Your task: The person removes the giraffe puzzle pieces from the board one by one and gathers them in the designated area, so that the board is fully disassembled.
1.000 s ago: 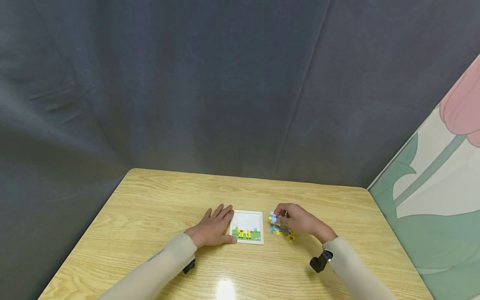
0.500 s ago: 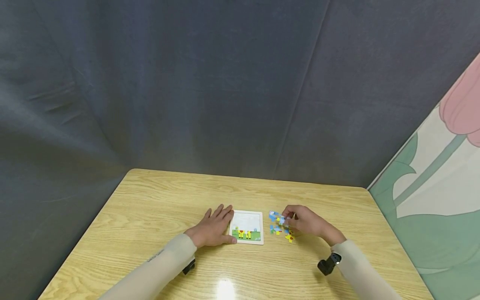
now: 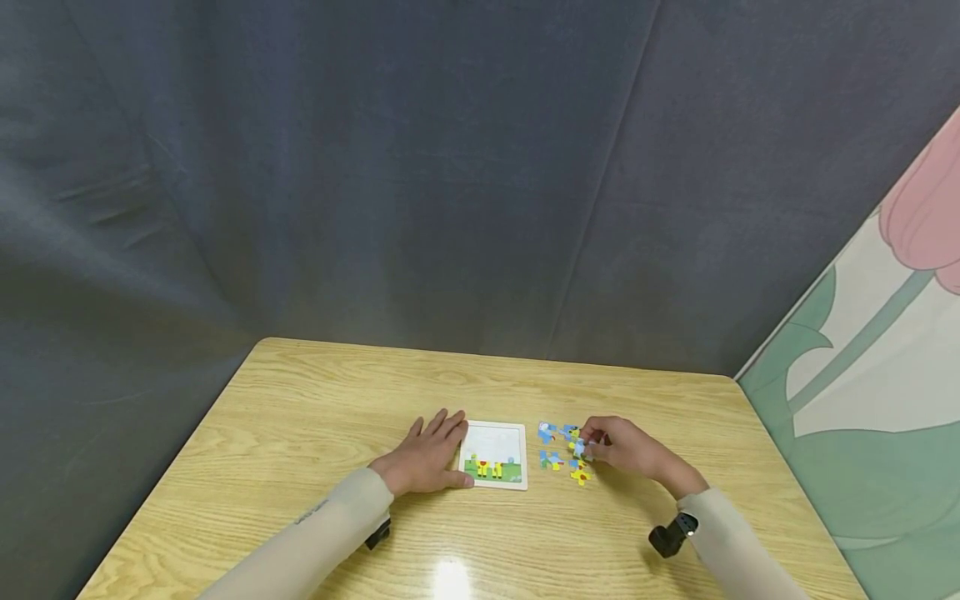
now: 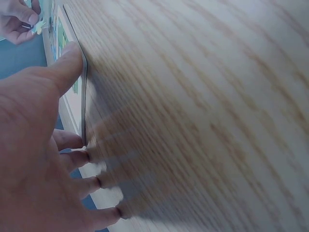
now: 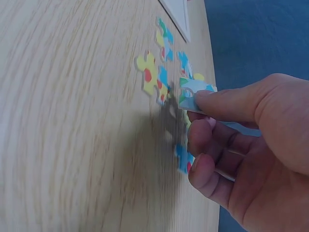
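Grey curtain backs wooden table (image 3: 300, 433); left hand (image 3: 427, 454) lies flat, right hand (image 3: 626, 450) pinches puzzle piece (image 5: 193, 94).

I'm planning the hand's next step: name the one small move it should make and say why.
Probably lift the puzzle piece clear and carry it left to the puzzle tray: the right hand already pinches it above the loose pieces, while the left hand rests flat against the tray's edge.
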Motion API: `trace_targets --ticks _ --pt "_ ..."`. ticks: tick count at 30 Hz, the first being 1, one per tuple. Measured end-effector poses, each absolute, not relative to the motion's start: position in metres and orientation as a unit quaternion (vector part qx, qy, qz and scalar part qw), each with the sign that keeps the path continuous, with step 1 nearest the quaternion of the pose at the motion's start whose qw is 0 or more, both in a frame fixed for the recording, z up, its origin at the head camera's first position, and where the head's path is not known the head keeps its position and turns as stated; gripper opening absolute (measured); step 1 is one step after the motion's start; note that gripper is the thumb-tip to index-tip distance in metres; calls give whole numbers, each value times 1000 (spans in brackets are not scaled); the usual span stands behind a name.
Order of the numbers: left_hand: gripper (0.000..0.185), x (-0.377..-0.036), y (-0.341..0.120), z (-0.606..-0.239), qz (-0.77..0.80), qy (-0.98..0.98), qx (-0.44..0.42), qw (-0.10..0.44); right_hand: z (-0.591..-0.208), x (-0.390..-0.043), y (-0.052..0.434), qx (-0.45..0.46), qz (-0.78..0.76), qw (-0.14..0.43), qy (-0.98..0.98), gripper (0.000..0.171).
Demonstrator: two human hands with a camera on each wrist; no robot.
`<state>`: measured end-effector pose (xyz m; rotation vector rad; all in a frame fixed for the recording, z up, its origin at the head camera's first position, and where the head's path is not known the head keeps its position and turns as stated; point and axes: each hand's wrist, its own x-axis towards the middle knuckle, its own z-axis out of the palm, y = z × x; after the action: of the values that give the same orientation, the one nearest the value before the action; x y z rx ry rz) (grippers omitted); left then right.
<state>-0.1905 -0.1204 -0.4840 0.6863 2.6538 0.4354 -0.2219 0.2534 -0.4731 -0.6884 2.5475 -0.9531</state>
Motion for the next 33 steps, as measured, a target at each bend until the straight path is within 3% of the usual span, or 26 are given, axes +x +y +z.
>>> trace_targets --ticks 33 --pt "96 -191 -121 -486 154 940 246 181 -482 -211 289 -217 -313 150 912 7"
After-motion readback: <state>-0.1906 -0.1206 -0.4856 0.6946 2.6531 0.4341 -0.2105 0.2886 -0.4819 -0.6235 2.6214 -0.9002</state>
